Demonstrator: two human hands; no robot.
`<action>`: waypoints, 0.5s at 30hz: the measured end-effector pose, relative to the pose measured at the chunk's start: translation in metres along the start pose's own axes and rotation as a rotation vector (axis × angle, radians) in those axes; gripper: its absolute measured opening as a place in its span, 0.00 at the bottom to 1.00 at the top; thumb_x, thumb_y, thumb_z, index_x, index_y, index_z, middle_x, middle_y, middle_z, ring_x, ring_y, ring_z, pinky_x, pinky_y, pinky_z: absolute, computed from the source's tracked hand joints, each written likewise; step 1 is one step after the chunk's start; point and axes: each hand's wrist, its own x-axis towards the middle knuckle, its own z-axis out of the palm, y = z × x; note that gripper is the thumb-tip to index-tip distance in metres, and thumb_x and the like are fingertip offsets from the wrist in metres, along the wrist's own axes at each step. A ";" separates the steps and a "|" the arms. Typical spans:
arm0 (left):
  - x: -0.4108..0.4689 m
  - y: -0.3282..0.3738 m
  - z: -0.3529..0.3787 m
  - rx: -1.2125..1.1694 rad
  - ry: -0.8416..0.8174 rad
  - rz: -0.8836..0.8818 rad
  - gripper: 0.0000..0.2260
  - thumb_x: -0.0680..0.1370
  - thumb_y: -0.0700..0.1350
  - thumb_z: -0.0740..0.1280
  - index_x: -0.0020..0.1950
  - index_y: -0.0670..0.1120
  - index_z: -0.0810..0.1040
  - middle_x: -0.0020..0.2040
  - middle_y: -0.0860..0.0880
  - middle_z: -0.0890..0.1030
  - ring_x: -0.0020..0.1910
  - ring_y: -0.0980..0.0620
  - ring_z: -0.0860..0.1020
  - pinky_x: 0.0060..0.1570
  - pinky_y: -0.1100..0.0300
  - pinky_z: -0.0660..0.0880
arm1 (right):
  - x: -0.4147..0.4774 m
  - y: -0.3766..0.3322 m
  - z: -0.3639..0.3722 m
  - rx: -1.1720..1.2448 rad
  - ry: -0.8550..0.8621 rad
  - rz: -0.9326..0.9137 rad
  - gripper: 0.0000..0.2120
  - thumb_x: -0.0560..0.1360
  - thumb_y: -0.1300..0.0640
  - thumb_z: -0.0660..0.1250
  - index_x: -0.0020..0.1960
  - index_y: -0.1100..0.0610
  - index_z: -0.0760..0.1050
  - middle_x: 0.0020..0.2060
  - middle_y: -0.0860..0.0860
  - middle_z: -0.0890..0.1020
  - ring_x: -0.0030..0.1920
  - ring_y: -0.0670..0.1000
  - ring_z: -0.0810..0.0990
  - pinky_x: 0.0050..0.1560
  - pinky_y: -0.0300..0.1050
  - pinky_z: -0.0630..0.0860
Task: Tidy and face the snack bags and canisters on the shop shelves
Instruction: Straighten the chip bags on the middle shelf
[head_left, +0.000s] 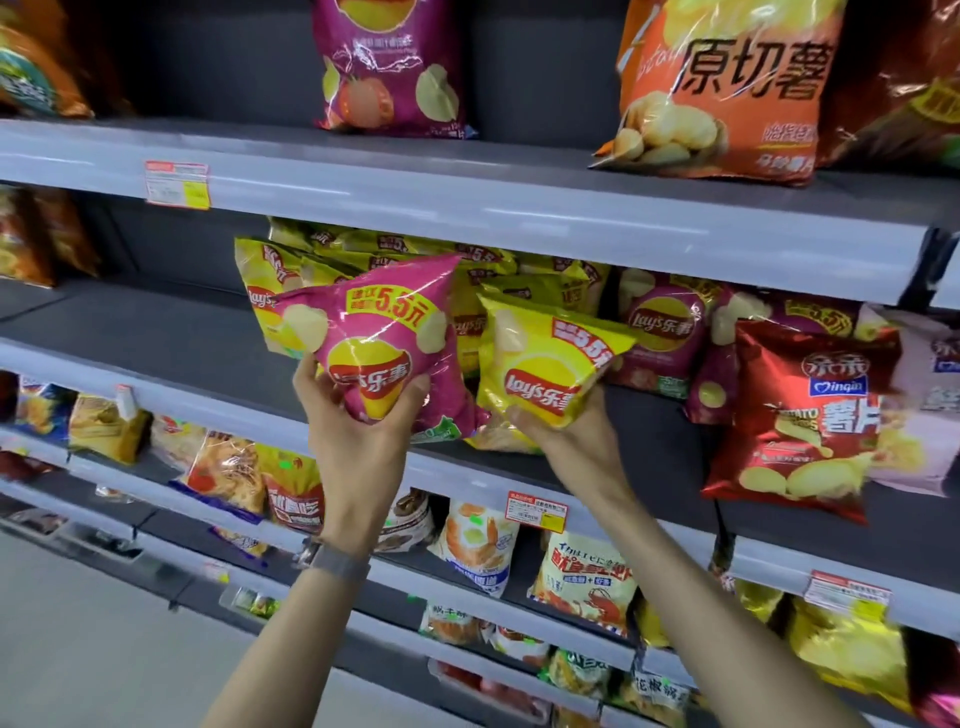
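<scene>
My left hand (358, 431) grips a pink Lay's bag (374, 332) by its bottom edge, holding it upright in front of the middle shelf (218, 400). My right hand (566, 436) holds a yellow Lay's bag (545, 358) from below, tilted to the right. Behind both stands a loose cluster of yellow Lay's bags (415, 260) leaning at odd angles. To the right lean dark pink Lay's bags (665, 332) and a red Qinqin chip bag (800, 421).
The top shelf carries a purple Lay's bag (389, 67) and a large orange chip bag (722, 88). Lower shelves hold mixed snack bags (582, 577). Price tags (176, 184) clip to the shelf rails. The middle shelf's left part is bare.
</scene>
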 end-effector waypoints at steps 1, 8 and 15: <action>-0.001 0.001 -0.007 -0.004 0.013 0.004 0.42 0.73 0.48 0.82 0.79 0.50 0.61 0.68 0.49 0.78 0.60 0.56 0.83 0.60 0.51 0.83 | -0.001 -0.004 0.012 -0.013 -0.018 0.003 0.37 0.68 0.41 0.81 0.69 0.45 0.65 0.58 0.40 0.82 0.56 0.44 0.81 0.52 0.41 0.75; -0.013 0.005 -0.047 0.023 0.048 -0.026 0.42 0.72 0.48 0.82 0.79 0.50 0.61 0.68 0.51 0.78 0.61 0.56 0.83 0.59 0.51 0.83 | -0.003 -0.021 0.077 -0.210 0.030 0.020 0.51 0.62 0.26 0.72 0.74 0.54 0.61 0.65 0.53 0.76 0.66 0.61 0.75 0.64 0.63 0.75; -0.026 0.014 -0.036 0.073 -0.087 -0.058 0.43 0.69 0.52 0.83 0.78 0.53 0.63 0.66 0.56 0.78 0.60 0.59 0.83 0.55 0.59 0.83 | 0.003 -0.021 0.073 -0.159 -0.068 0.001 0.54 0.59 0.28 0.72 0.79 0.49 0.59 0.70 0.51 0.73 0.72 0.59 0.69 0.71 0.64 0.70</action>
